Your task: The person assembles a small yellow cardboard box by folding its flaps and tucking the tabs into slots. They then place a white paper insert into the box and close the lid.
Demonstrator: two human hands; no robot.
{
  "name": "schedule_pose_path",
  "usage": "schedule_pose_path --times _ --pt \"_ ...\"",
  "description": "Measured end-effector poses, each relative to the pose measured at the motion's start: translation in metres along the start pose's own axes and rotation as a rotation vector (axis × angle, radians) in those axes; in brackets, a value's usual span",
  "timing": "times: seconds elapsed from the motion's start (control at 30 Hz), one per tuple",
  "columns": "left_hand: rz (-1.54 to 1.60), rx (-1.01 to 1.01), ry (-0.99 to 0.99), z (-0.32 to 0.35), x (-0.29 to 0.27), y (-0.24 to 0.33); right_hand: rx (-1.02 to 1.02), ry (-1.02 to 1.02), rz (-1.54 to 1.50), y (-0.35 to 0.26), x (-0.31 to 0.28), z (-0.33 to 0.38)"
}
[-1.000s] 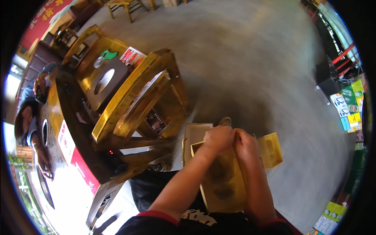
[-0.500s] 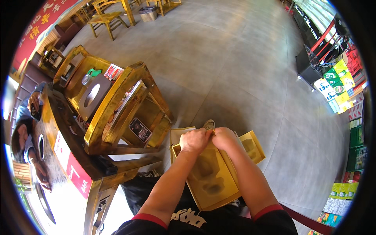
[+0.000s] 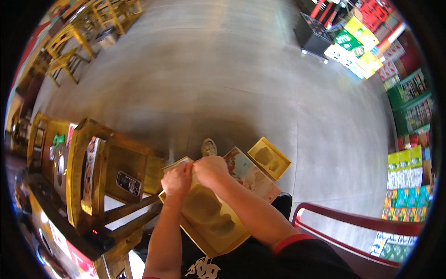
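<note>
Grey floor (image 3: 232,88), long box (image 3: 208,236) slanting down rightward

Back toward the body from the bare left hand (image 3: 178,180) and right hand (image 3: 212,171), a black short-sleeved shirt (image 3: 297,260) shows a bright red band (image 3: 292,241) at the sleeve's edge and pale, stylised print (image 3: 203,268) on its front, while a beige, round-toed shoe (image 3: 209,146) shows just beyond the hands.
</note>
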State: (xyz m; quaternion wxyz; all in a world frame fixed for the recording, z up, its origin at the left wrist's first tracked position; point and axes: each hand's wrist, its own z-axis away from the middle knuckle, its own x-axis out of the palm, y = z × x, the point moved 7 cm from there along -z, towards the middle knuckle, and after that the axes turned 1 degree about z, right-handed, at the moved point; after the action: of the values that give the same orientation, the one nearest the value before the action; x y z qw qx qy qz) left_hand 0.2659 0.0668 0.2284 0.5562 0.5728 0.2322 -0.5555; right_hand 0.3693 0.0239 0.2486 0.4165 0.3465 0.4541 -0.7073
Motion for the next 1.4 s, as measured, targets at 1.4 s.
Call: schedule_pose_path --times 1.4 --pt "0.139 0.018 -0.063 -0.020 0.009 -0.010 0.071 0.104 -0.112 -0.005 -0.009 0.009"
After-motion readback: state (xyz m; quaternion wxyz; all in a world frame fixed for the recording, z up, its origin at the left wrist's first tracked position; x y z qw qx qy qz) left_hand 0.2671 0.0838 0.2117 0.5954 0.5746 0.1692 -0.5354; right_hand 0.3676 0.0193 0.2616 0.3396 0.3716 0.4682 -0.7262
